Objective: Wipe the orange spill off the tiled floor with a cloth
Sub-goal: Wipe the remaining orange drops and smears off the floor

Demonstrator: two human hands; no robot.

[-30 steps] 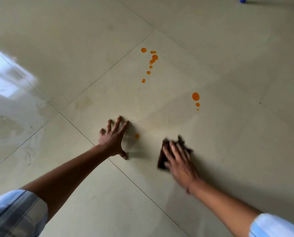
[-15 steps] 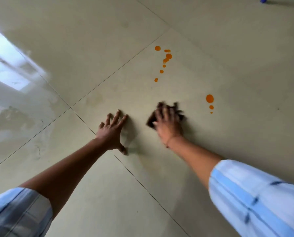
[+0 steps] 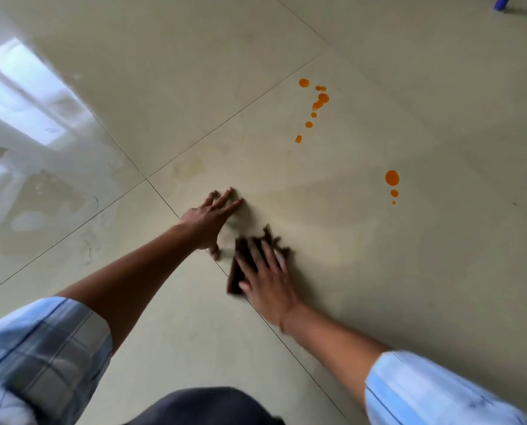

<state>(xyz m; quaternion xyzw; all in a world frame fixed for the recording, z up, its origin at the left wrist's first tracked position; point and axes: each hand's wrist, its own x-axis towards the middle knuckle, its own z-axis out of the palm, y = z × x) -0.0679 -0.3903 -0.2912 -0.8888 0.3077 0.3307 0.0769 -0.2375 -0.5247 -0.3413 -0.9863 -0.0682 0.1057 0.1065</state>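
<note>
My right hand [image 3: 266,279] presses flat on a dark brown cloth [image 3: 236,277] on the beige tiled floor [image 3: 409,271], blurred by motion. My left hand [image 3: 208,220] lies flat on the floor just to the cloth's upper left, fingers spread, holding nothing. Orange spill drops remain farther away: a trail of several drops [image 3: 315,107] at the upper middle and a larger drop with two small ones [image 3: 392,178] to the right. The cloth touches none of these drops.
Tile grout lines cross under my hands. A glossy window reflection and wet-looking patches [image 3: 32,191] cover the left tiles. A small blue object [image 3: 500,2] sits at the top right edge. My dark-clothed knee [image 3: 207,406] shows at the bottom.
My right hand slid the cloth up beside my left hand, then back down toward me. The small orange drop near my left hand is gone. My left hand stayed planted.
</note>
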